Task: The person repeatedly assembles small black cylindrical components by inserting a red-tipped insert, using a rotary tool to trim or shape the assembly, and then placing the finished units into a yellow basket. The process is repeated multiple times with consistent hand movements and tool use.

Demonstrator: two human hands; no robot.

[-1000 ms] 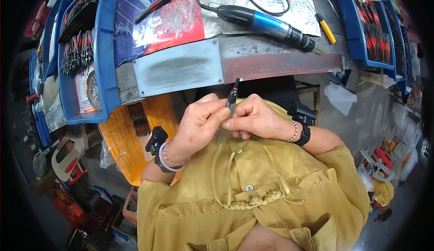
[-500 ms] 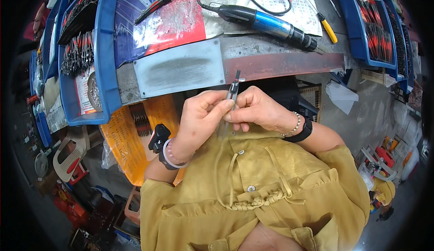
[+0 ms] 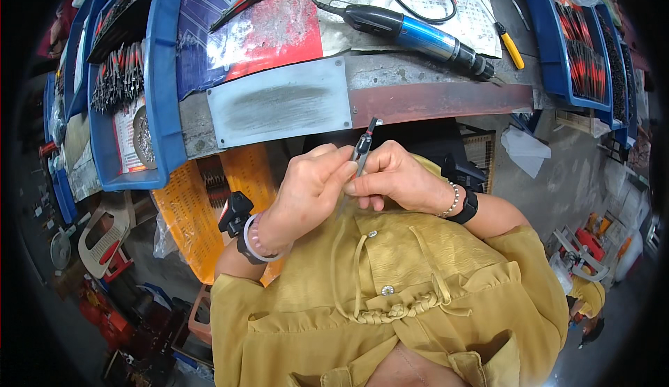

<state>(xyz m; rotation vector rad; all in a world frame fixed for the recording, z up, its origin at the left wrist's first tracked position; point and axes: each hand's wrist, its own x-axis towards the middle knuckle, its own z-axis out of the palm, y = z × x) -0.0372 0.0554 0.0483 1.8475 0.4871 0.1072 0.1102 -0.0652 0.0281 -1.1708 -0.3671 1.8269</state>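
A small drawing compass [image 3: 363, 144], dark at its head with grey legs, is held in front of my chest, its head up and leaning slightly right. My left hand [image 3: 310, 186] pinches its legs between thumb and fingers just under the head. From the other side, my right hand [image 3: 403, 178] closes on the legs with thumb and curled fingers. The lower ends of the legs are blurred and partly hidden by my hands. Above on the bench, a couple of similar red-and-black compasses [image 3: 245, 3] lie together on the coloured sheet.
A blue and black electric screwdriver [image 3: 425, 36] with a looped cable lies on the bench beside a yellow-handled screwdriver [image 3: 512, 47]. Blue bins of red-and-black parts stand left [image 3: 167, 101] and right [image 3: 557, 59]. A pale metal plate [image 3: 279, 130] lines the bench's front edge.
The compass has tipped further to the right at its head. My left hand has turned slightly around it; both hands keep their hold.
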